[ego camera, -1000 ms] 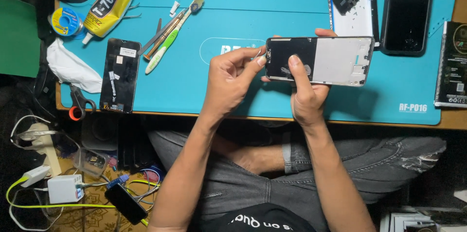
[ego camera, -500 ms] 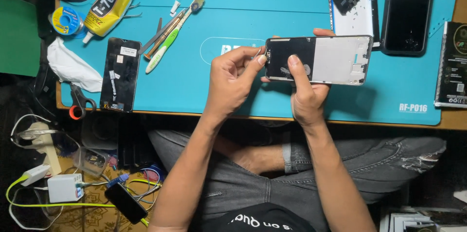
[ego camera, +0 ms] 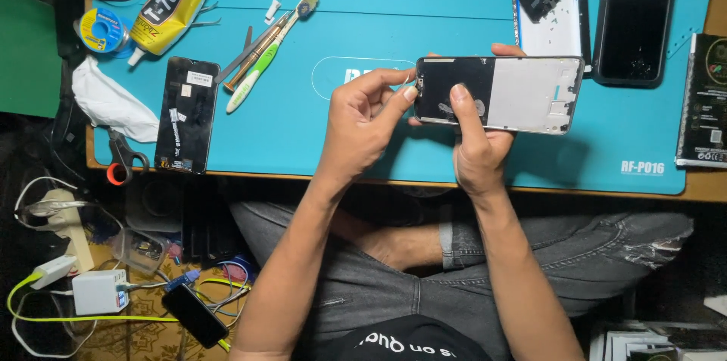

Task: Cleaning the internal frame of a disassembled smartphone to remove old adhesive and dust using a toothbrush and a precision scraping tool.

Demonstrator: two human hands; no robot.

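My right hand [ego camera: 475, 145] grips a bare phone frame [ego camera: 530, 94], held level above the blue work mat [ego camera: 363, 20]. The frame's left part is black and its right part silvery white. My thumb presses on the black part while my fingers wrap the far edge. My left hand [ego camera: 360, 126] pinches at the frame's left end with thumb and forefinger; whether something small sits between the fingertips is too small to tell.
On the mat's left lie a black screen panel [ego camera: 185, 115], a yellow glue tube [ego camera: 163, 9], a green-handled brush and tools [ego camera: 261, 54], a tape roll [ego camera: 100, 32], white cloth [ego camera: 110, 104] and scissors [ego camera: 121, 157]. Two more phones [ego camera: 632, 17] lie far right. Chargers and cables [ego camera: 98, 293] sit on the floor.
Almost nothing has changed: the phone frame and both hands stay in place, with only a slight shift of the frame.
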